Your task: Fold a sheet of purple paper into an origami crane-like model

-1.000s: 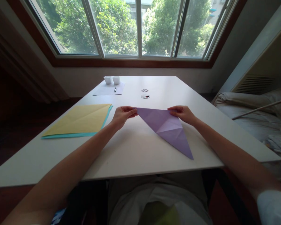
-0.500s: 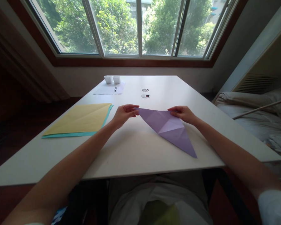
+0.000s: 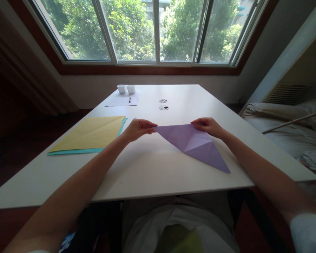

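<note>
A purple sheet of paper (image 3: 197, 142), folded into a triangle and marked with creases, is stretched between my two hands above the table. My left hand (image 3: 140, 128) pinches its left corner between thumb and fingers. On the upper edge, right of the middle, my right hand (image 3: 208, 125) grips the paper the same way. The lower right corner of the triangle points toward the table's front edge. Whether that corner touches the tabletop I cannot tell.
Left of my hands, a yellow sheet (image 3: 91, 131) lies over a turquoise sheet (image 3: 76, 151) on the white table (image 3: 147, 175). Farther back are a white sheet (image 3: 118, 102), a pen (image 3: 130, 100) and two small white cups (image 3: 131, 89). Round grommets (image 3: 163, 107) sit mid-table.
The purple paper has shifted slightly right, its lower corner swinging right and a little up. My right hand has moved slightly right. Both hands keep their pinch.
</note>
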Action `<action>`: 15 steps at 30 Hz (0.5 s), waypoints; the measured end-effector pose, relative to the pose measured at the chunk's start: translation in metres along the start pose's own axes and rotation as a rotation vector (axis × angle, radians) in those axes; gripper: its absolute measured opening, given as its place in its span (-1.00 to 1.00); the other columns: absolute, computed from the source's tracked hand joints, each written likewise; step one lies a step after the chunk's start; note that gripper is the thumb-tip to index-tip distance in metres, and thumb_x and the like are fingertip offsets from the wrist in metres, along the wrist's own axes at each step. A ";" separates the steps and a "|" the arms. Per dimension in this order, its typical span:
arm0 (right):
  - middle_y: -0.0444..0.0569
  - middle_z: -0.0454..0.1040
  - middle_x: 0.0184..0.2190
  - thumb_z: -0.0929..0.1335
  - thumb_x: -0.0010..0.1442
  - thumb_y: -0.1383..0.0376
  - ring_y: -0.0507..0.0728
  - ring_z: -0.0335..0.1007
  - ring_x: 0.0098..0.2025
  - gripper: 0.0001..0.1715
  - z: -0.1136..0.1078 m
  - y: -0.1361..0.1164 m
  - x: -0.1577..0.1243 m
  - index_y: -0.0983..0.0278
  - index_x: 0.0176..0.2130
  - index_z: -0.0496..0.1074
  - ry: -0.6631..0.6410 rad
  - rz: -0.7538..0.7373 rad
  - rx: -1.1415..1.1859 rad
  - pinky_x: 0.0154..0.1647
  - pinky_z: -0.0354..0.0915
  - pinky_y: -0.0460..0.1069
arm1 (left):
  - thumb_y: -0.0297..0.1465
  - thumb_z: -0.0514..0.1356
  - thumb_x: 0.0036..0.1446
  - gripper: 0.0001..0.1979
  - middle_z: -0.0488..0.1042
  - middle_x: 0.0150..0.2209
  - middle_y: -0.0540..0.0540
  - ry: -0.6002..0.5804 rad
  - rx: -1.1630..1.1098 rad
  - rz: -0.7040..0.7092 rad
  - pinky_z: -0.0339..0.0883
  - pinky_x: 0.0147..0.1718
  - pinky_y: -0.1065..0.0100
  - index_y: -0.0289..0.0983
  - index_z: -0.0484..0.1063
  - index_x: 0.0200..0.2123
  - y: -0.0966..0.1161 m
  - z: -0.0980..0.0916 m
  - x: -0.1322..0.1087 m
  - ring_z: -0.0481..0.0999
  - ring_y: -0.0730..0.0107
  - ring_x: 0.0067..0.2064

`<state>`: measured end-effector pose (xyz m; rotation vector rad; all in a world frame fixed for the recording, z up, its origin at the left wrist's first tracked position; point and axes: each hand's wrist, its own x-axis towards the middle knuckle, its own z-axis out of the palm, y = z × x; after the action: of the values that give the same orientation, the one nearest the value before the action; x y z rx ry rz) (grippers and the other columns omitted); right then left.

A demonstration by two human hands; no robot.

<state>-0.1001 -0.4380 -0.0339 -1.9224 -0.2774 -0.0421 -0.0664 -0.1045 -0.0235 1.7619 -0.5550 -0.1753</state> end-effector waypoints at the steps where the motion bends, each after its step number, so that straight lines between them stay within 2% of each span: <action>1: -0.04 0.53 -0.39 0.47 -0.19 0.07 0.06 0.39 -0.40 -0.52 0.000 0.000 0.000 0.29 -0.27 0.53 0.003 0.001 0.004 -0.41 0.32 -0.03 | -0.28 0.40 -0.27 -0.64 0.56 -0.47 -0.12 0.009 0.001 0.004 0.41 -0.37 0.30 -0.32 0.56 -0.33 0.000 0.000 0.000 0.51 0.35 -0.45; 7: -0.05 0.53 -0.39 0.47 -0.17 0.09 0.05 0.38 -0.41 -0.54 -0.003 0.002 0.000 0.28 -0.26 0.52 -0.010 0.017 0.027 -0.39 0.32 -0.03 | -0.29 0.38 -0.22 -0.70 0.56 -0.46 -0.12 0.015 0.011 0.037 0.40 -0.38 0.33 -0.31 0.56 -0.35 -0.002 0.002 0.001 0.51 0.37 -0.44; 15: -0.03 0.53 -0.30 0.48 -0.17 0.11 0.08 0.41 -0.33 -0.54 -0.006 0.006 0.002 0.26 -0.24 0.52 -0.015 -0.007 0.056 -0.28 0.34 0.01 | -0.25 0.39 -0.23 -0.67 0.56 -0.45 -0.13 0.063 -0.031 0.001 0.42 -0.31 0.29 -0.32 0.53 -0.37 -0.003 0.003 0.002 0.55 0.28 -0.35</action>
<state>-0.0966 -0.4453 -0.0371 -1.8670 -0.2921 -0.0246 -0.0649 -0.1071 -0.0267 1.7307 -0.5050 -0.1268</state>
